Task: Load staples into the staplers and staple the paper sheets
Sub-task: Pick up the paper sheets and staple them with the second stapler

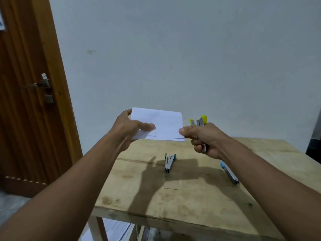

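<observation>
A small stack of white paper sheets (163,124) is held up in the air above the wooden table (191,197). My left hand (128,129) pinches its left side, thumb on top. My right hand (203,140) grips a yellow stapler (199,123), whose yellow tips stick up above my fingers; my right thumb touches the stack's lower right corner. A teal stapler (169,162) lies on the table below the paper. A blue stapler (229,173) lies to the right, partly hidden by my right forearm.
A brown wooden door (26,101) with a metal handle stands at the left. A plain grey-white wall is behind the table. White paper (118,230) lies under the table near its front left leg.
</observation>
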